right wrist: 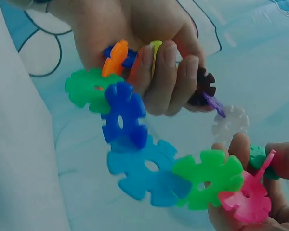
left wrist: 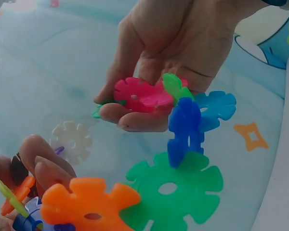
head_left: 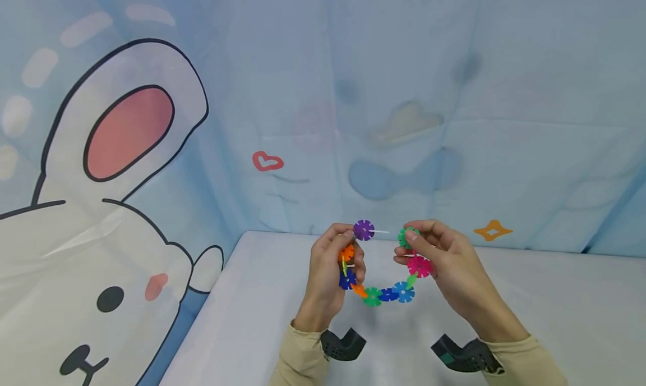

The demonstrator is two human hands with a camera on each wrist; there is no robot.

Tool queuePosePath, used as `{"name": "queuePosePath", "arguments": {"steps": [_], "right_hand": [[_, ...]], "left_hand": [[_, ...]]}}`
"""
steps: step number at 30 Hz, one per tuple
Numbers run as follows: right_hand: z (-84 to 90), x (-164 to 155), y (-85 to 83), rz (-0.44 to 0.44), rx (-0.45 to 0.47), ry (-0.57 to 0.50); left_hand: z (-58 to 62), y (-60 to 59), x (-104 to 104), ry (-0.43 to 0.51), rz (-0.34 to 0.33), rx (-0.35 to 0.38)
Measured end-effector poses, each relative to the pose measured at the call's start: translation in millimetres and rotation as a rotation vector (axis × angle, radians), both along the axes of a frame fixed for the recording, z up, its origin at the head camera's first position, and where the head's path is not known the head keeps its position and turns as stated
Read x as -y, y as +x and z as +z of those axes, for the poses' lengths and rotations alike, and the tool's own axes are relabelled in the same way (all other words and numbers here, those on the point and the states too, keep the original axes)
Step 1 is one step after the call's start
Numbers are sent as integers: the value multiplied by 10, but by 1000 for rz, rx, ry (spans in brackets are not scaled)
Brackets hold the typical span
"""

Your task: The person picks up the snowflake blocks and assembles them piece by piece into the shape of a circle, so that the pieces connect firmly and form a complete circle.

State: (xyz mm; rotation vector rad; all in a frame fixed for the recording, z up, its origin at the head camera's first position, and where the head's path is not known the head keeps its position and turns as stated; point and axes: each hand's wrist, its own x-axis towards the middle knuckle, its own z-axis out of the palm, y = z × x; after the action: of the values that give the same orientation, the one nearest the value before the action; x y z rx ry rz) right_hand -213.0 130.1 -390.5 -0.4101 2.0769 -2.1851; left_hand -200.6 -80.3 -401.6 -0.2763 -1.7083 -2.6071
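Observation:
A chain of interlocking plastic snowflake discs hangs in a loop between both hands, a green disc point(left wrist: 202, 185) and blue discs point(right wrist: 151, 166) near its bottom. My left hand point(head_left: 325, 268) grips one end, fingers curled around an orange disc point(head_left: 346, 253) and its neighbours. Above its thumb sticks out a purple disc point(head_left: 364, 230) with a white disc point(right wrist: 231, 121), seen edge-on in the head view. My right hand point(head_left: 451, 262) pinches a green disc point(head_left: 407, 237) at the other end between thumb and fingers. Joined below it is a pink disc point(head_left: 419, 266). A gap separates the white disc and this green one.
Below the hands lies a white tabletop point(head_left: 232, 318). Behind it hangs a light blue printed curtain point(head_left: 303, 94), with a cartoon rabbit point(head_left: 75, 251) at the left. Each wrist wears a black camera mount, such as the left mount point(head_left: 343, 345).

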Motion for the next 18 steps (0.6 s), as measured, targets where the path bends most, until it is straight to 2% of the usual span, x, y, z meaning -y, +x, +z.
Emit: {"name": "queuePosePath", "arguments": {"steps": [7,18], "right_hand": [[10,45,58,-6,-19,-65],[25,47,67,2,-37,-41]], "left_hand": [[17,26,-11,-3,-37,-27],[24,24,-18,-11,-28,-63]]}}
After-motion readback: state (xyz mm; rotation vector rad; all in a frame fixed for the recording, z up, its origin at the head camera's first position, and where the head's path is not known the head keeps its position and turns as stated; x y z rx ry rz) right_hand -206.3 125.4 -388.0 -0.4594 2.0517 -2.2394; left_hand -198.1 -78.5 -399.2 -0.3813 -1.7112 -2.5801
